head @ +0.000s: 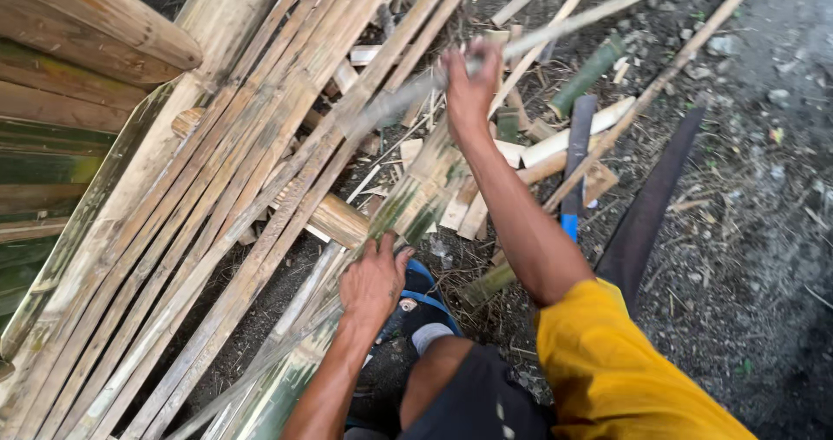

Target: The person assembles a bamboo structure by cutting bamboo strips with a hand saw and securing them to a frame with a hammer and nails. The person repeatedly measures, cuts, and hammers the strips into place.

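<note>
My left hand is clamped on a long split bamboo piece with green skin, which runs from the lower left up towards the middle. My right hand is raised above it, with the arm in a yellow sleeve stretched out. It grips a long thin tool or stick that is smeared by motion, so I cannot tell what kind it is. A greyish part reaches left of the fist and a pale shaft runs up to the right.
A bundle of split bamboo slats lies slanted on the left beside thick poles. Short offcuts litter the middle. A dark blade with a blue handle lies right of my arm. A blue sandal is by my knee, with dirt ground to the right.
</note>
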